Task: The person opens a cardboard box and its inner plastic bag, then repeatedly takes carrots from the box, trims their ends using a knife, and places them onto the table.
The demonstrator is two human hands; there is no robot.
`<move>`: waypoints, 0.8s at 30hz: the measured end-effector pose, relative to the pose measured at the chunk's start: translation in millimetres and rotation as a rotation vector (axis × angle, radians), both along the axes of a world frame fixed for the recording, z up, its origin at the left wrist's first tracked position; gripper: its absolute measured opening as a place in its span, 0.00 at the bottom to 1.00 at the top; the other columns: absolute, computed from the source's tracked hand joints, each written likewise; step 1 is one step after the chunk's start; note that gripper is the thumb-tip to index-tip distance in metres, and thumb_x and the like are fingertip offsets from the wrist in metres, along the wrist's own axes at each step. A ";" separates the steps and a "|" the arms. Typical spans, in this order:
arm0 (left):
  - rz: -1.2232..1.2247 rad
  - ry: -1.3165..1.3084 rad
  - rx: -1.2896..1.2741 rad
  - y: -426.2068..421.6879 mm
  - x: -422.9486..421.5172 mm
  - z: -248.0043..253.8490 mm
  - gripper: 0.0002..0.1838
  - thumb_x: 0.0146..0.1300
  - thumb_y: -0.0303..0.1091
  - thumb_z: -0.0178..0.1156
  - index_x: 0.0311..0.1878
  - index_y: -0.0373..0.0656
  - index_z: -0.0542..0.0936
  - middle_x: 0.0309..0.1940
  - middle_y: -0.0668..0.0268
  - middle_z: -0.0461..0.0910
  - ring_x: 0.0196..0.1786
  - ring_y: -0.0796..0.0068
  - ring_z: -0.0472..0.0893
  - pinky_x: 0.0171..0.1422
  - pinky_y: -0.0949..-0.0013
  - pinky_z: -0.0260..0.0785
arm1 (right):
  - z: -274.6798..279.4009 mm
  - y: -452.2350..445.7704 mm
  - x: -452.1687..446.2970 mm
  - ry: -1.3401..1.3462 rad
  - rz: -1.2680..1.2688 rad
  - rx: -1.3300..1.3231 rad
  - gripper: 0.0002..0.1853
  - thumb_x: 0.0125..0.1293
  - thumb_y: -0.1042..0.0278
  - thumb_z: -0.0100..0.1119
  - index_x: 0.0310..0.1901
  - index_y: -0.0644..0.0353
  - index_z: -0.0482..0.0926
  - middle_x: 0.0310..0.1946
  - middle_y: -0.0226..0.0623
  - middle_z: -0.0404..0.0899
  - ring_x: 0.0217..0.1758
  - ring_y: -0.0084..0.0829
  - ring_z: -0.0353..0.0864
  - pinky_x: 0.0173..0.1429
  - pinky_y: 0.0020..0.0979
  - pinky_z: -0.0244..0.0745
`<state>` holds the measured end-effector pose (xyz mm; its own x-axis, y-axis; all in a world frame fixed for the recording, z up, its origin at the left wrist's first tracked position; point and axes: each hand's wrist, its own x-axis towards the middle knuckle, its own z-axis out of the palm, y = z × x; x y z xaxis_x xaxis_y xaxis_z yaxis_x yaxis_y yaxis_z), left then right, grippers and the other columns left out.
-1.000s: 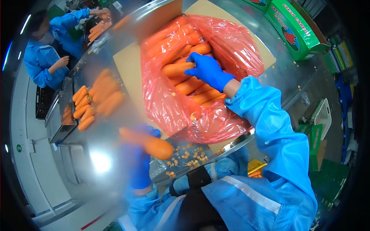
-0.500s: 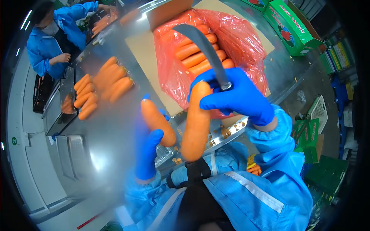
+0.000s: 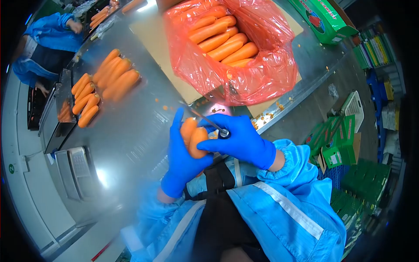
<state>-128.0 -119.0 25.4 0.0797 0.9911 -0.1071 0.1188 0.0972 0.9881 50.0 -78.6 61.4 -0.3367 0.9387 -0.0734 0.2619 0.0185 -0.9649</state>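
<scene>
My left hand (image 3: 183, 157), in a blue glove, is closed around a carrot (image 3: 188, 127) in front of my body. Against it stands a second carrot (image 3: 199, 143), which the thumb of my right hand (image 3: 244, 142) touches. That gloved right hand is wrapped round a knife (image 3: 204, 118), whose blade points up and left over the table. Both hands are close together, so parts of the carrots and the handle are hidden. Just beyond them, a red plastic bag (image 3: 270, 65) holds several carrots (image 3: 227, 43).
Several carrots (image 3: 115, 74) lie in groups on the metal table (image 3: 131, 126) at left. A green carton (image 3: 321, 19) sits back right. Carrot trimmings (image 3: 264, 118) lie along the table edge. A co-worker in a blue jacket (image 3: 54, 32) is at upper left.
My hands have come together, bringing the two carrots side by side. The right hand moved down and left with the knife, its blade now lower. The view has shifted, and the co-worker's arms have moved.
</scene>
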 end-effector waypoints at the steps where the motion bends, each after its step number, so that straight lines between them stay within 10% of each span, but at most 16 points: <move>1: 0.010 0.074 0.049 -3.6 -3.8 -3.8 0.58 0.39 0.26 0.72 0.76 0.40 0.52 0.65 0.54 0.65 0.67 0.62 0.69 0.70 0.59 0.63 | -5.7 -4.6 4.5 0.014 -0.039 0.089 0.22 0.55 0.63 0.76 0.50 0.63 0.82 0.41 0.38 0.86 0.41 0.21 0.84 0.45 0.25 0.78; 7: 0.006 0.231 0.161 -13.7 -14.7 -2.4 0.51 0.39 0.26 0.72 0.71 0.38 0.60 0.63 0.57 0.67 0.64 0.64 0.71 0.68 0.62 0.64 | -15.8 -9.4 36.5 -0.437 0.187 0.583 0.11 0.54 0.63 0.70 0.40 0.46 0.82 0.27 0.32 0.79 0.29 0.40 0.80 0.31 0.34 0.74; 24: -0.194 0.033 -0.054 -32.7 -2.8 18.9 0.46 0.38 0.26 0.72 0.67 0.42 0.64 0.57 0.62 0.71 0.60 0.67 0.73 0.63 0.63 0.66 | -8.9 -22.4 40.4 -0.430 0.289 0.605 0.10 0.55 0.63 0.68 0.39 0.44 0.81 0.28 0.30 0.76 0.29 0.36 0.80 0.30 0.34 0.72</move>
